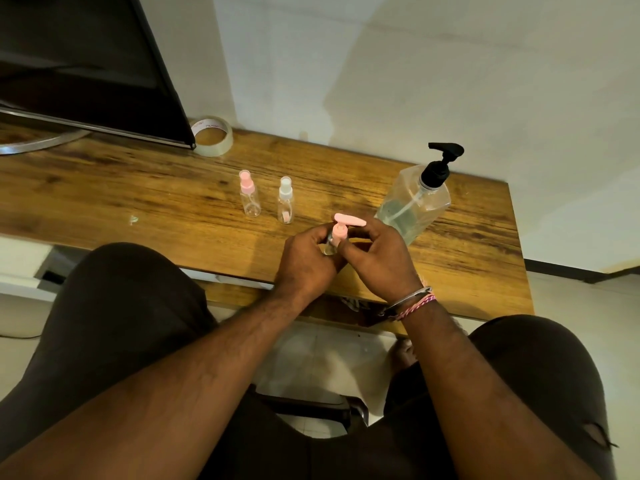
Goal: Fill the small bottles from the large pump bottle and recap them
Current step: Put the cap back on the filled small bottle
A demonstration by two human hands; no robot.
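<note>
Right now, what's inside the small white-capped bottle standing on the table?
A small pink piece lies at the bottom of the white-capped bottle; what it is cannot be told. No liquid level shows through its clear wall.

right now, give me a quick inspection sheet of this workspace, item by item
surface: wooden table, grained, set against a white wall
job's things: large pump bottle upright at right, black pump on; pink-capped small bottle and white-capped small bottle upright, side by side, capped; held small bottle with pink pump top
clutter: tape roll at the back, beside the monitor
hands: left hand grips the held small bottle; right hand, fingers around the pink pump top
cables: nothing seen
surroundings: tiled floor, person's dark-clothed knees below the table edge
</note>
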